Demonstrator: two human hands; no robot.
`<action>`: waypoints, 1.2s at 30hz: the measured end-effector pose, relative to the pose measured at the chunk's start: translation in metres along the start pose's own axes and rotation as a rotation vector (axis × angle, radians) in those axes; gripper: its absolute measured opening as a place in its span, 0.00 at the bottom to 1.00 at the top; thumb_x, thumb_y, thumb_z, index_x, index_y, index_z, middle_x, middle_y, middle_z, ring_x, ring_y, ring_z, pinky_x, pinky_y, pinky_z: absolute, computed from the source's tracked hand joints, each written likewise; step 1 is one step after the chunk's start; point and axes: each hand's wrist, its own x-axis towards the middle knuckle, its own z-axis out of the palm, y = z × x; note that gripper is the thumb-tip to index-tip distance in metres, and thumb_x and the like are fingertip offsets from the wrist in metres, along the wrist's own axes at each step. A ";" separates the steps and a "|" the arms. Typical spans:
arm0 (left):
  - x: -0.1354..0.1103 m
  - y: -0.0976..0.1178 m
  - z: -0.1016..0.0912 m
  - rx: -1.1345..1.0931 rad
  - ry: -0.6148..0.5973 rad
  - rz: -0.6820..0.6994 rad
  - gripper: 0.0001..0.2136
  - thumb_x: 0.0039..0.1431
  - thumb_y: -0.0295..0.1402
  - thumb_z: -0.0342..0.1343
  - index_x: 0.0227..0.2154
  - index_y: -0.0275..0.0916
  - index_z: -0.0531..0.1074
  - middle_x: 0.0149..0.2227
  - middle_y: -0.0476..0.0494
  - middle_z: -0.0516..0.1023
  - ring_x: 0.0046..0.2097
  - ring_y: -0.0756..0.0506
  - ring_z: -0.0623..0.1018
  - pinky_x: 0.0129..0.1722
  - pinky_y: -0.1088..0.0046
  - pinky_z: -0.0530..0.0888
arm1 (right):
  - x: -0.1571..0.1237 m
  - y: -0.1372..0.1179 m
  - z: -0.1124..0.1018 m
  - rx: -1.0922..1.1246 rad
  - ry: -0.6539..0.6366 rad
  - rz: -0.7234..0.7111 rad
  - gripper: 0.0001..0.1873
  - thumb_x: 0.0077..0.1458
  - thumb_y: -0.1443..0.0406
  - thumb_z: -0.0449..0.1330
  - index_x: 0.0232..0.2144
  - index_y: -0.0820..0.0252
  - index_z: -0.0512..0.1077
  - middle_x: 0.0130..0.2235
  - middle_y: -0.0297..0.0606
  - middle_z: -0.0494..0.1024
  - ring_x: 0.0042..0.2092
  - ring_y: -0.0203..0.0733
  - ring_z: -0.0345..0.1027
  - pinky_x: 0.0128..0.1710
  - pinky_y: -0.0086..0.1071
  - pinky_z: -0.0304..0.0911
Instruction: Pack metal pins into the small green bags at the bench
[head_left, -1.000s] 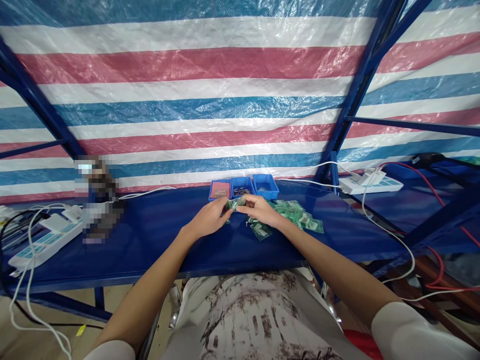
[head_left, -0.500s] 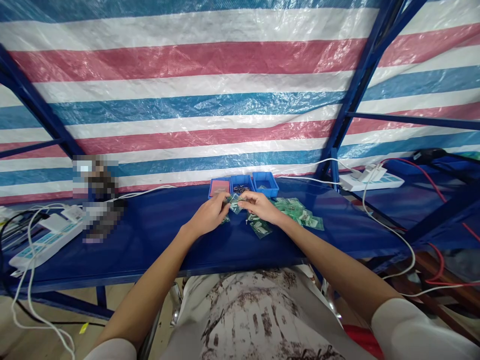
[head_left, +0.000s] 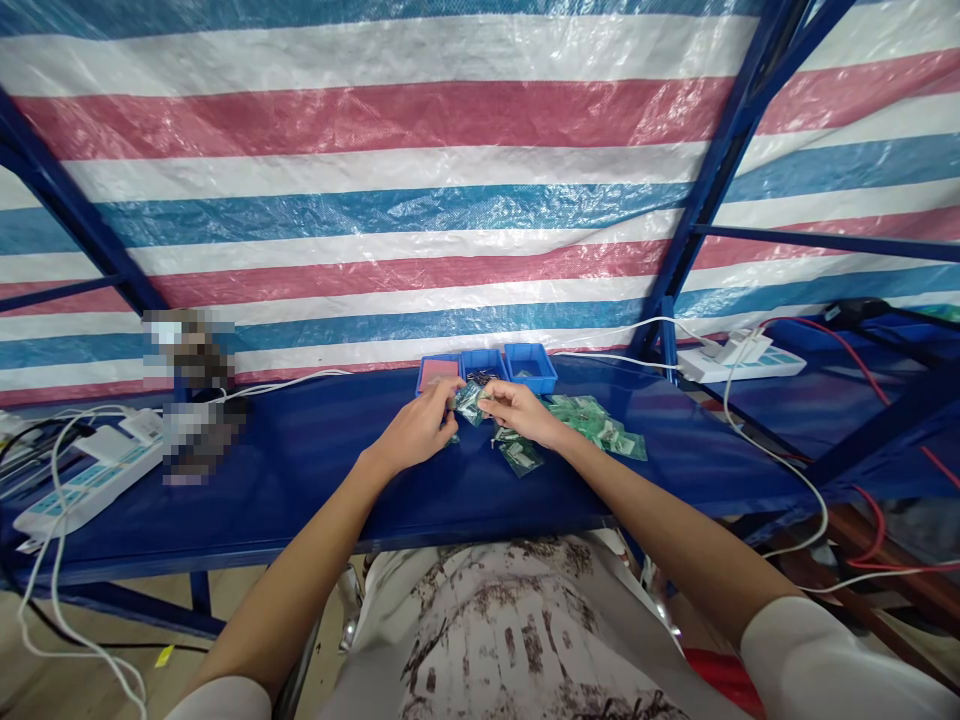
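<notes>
Blue worktop (head_left: pixel 300 470), pixelated patch (head_left: pixel 202 432) at left. Green packet pile (head_left: pixel 594 425) right, partly hidden by right hand (head_left: pixel 519 412); left hand (head_left: pixel 424 425) opposite. Far side: left blue bin (head_left: pixel 420 378), pink material (head_left: pixel 439 369), part covered by fingers; middle bin (head_left: pixel 480 355), dark bits (head_left: pixel 478 378); right bin (head_left: pixel 534 386), contents unclear. Small packet (head_left: pixel 469 403), near side of middle bin, pinched by both hands, contents unreadable.

Two hands: one left hand (head_left: pixel 418 430), one right hand (head_left: pixel 521 415). One small packet (head_left: pixel 470 403) between them. Green packets (head_left: pixel 592 425) on the table (head_left: pixel 292 490): several, overlapping, exact number unreadable. Blue bins (head_left: pixel 535 385): three. Dark parts (head_left: pixel 481 378) in the middle bin: many, too small to count. White power strips (head_left: pixel 780 368): two. White sleeves (head_left: pixel 225 698): two. Yellow tag (head_left: pixel 164 656): one. White cables (head_left: pixel 56 590): multiple, tangled, no firm count.
</notes>
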 end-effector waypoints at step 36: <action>0.000 0.001 0.000 -0.038 -0.037 0.005 0.22 0.78 0.38 0.45 0.70 0.44 0.58 0.55 0.34 0.77 0.53 0.36 0.80 0.53 0.57 0.77 | -0.003 -0.017 0.004 0.016 -0.023 0.046 0.19 0.60 0.48 0.68 0.37 0.58 0.79 0.28 0.32 0.71 0.27 0.38 0.63 0.27 0.32 0.59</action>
